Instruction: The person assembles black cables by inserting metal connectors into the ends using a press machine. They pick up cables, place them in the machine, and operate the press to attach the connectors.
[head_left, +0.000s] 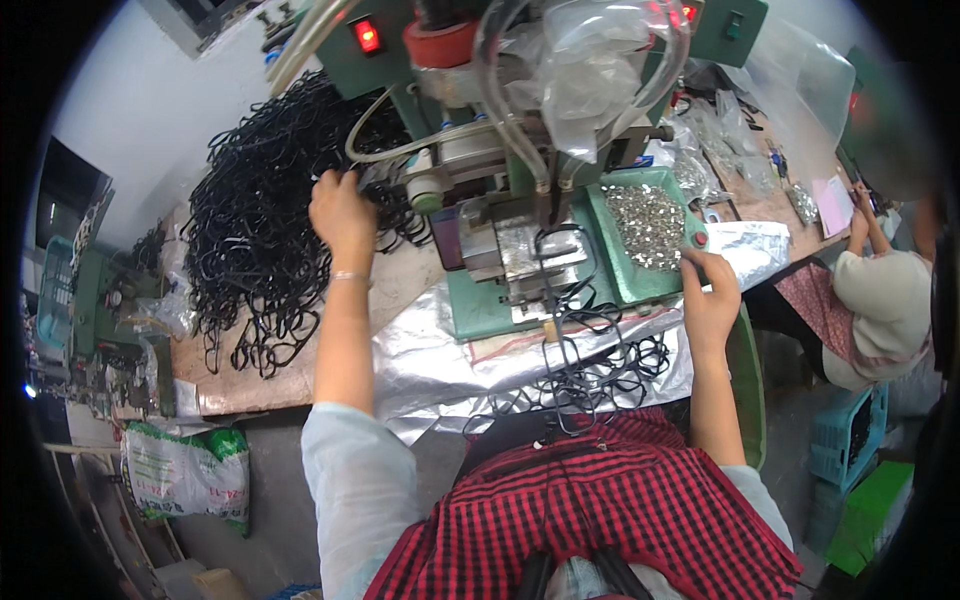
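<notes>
My left hand (343,212) reaches into a large heap of black cord loops (255,190) on the left of the table, its fingers closed on cord there. On the right, my right hand (712,290) is at the near right rim of a green tray (625,285) filled with small shiny metal pieces (645,225). Its thumb and forefinger are pinched together; anything between them is too small to make out. Between my hands stands a green bench press (515,260) with a metal work block. A black cord (562,350) hangs from the block toward my lap.
Loose black loops (630,365) lie on silver sheeting (425,350) along the table's front edge. Clear hoses (500,90) and a plastic bag (590,80) hang around the press. A co-worker (880,300) sits at the right. A printed sack (190,470) stands on the floor at left.
</notes>
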